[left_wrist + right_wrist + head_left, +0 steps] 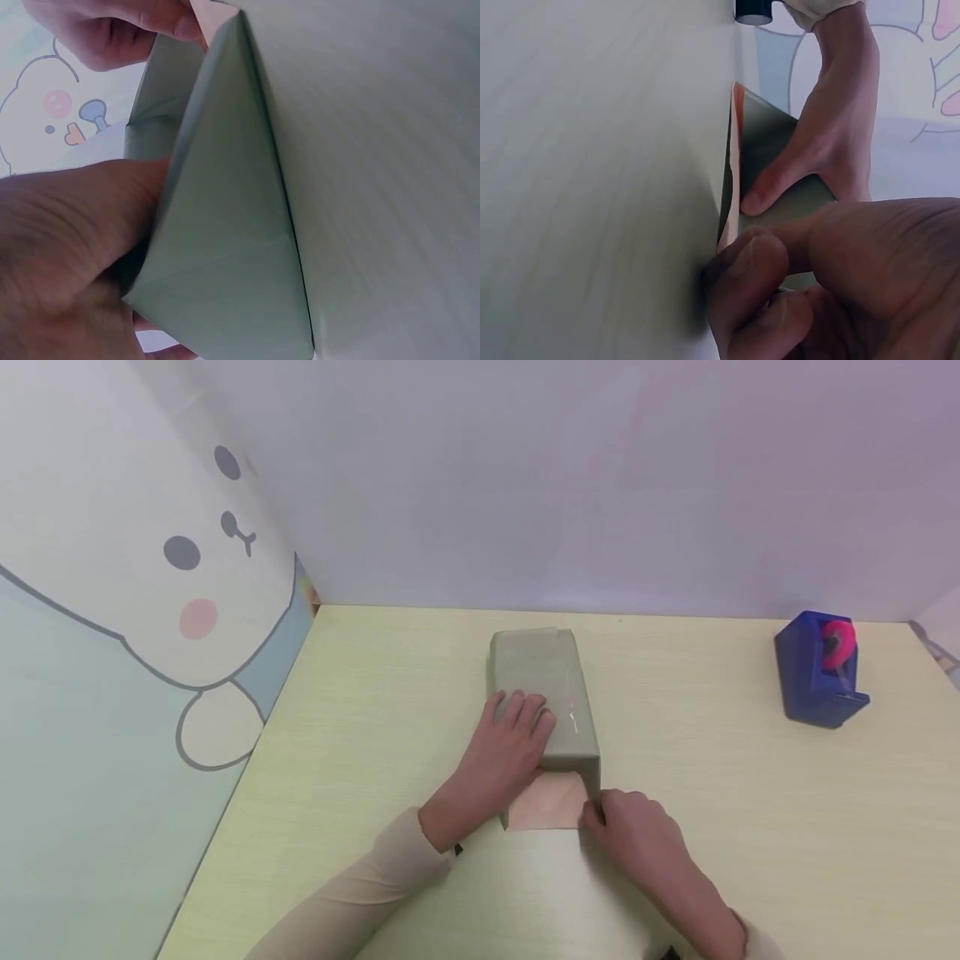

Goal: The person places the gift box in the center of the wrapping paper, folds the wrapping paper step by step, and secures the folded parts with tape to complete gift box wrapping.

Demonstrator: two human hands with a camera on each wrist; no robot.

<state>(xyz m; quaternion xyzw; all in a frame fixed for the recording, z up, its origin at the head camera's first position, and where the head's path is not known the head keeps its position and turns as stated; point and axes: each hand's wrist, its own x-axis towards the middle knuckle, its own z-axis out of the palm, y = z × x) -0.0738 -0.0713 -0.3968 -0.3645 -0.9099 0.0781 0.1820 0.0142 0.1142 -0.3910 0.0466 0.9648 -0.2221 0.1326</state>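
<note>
A box wrapped in grey-green paper (536, 660) lies lengthwise on the light wooden table, its near end towards me. From that end a wrapping paper flap (547, 802) sticks out, showing its pink inner side. My left hand (498, 752) rests over the left and top of the box, fingers lying on the top. In the right wrist view, the left thumb (761, 196) presses at the folded end. With curled fingers my right hand (645, 839) pinches the right edge of the flap. A folded side of the paper (225, 225) fills the middle of the left wrist view.
Towards the back right of the table (697, 710) stands a blue tape dispenser (806, 693) with a pink-cored roll (840, 643). A pale wall (562, 485) rises behind the table, and a cartoon-printed panel (112, 735) borders it on the left.
</note>
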